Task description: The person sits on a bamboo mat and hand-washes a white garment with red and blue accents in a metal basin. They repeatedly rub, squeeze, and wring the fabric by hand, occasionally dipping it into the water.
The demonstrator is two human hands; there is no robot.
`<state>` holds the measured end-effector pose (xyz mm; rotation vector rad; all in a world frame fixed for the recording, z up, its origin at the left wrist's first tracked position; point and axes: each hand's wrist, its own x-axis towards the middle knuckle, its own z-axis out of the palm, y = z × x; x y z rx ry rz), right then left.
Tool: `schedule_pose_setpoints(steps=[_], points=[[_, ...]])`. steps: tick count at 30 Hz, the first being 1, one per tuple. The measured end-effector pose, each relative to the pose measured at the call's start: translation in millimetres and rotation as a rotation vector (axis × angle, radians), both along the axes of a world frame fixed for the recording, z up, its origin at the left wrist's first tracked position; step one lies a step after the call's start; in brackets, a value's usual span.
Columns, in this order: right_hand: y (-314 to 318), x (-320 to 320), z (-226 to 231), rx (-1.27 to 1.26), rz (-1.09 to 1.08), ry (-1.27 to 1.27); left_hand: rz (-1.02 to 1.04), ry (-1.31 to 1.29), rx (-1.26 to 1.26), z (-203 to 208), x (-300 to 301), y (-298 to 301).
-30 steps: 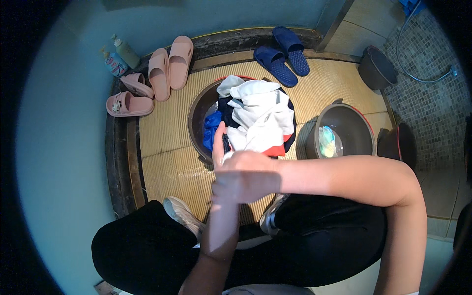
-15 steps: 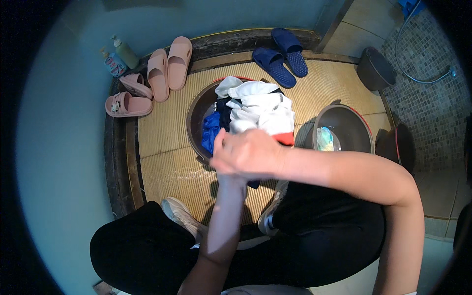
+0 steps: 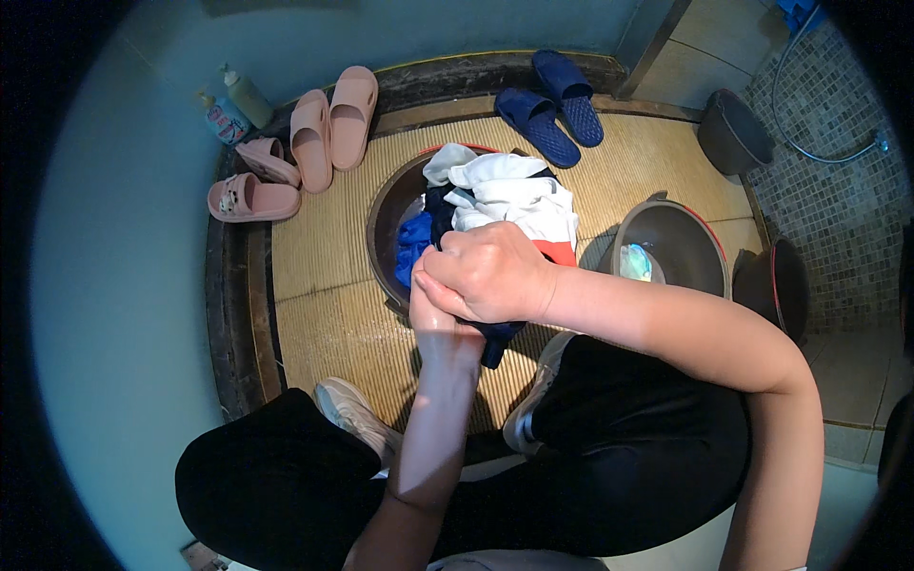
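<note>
The right hand [image 3: 490, 274] was curled over the left hand [image 3: 436, 312], the 2 touching. How far the left opened, and whether either gripped cloth, could not be determined. Dark cloth [image 3: 493, 348] hung below the right. Just beyond both, a basin [image 3: 383, 219] held white clothes [image 3: 519, 202].

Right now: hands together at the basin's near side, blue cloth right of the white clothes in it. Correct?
No: the blue cloth is left of the white clothes in the basin, per the head view. The left hand and right hand are together at its near side, as stated.
</note>
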<state>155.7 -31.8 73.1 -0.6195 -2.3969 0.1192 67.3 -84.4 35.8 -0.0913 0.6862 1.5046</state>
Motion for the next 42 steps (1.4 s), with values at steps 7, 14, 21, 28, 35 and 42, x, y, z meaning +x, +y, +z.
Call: schedule_pose_setpoints(steps=[7,14,21,28,35,42], points=[[17,16,-12,-0.079,-0.223,0.002,-0.012,-0.058,-0.015,13,5,-1],[-4,8,-3,-0.105,-0.229,-0.134,0.015,-0.019,-0.09,9,7,-3],[-51,-13,-13,-0.144,0.455,-0.01,0.152,0.686,-0.113,-46,-15,7],[-24,-14,1,0.044,0.351,0.007,0.096,0.666,0.151,-41,-8,0],[0,7,-4,-0.015,-0.023,0.04,0.022,0.003,-0.111,1,2,4],[10,21,-18,-0.111,-0.236,-0.159,-0.037,-0.045,-0.113,-1,9,5]])
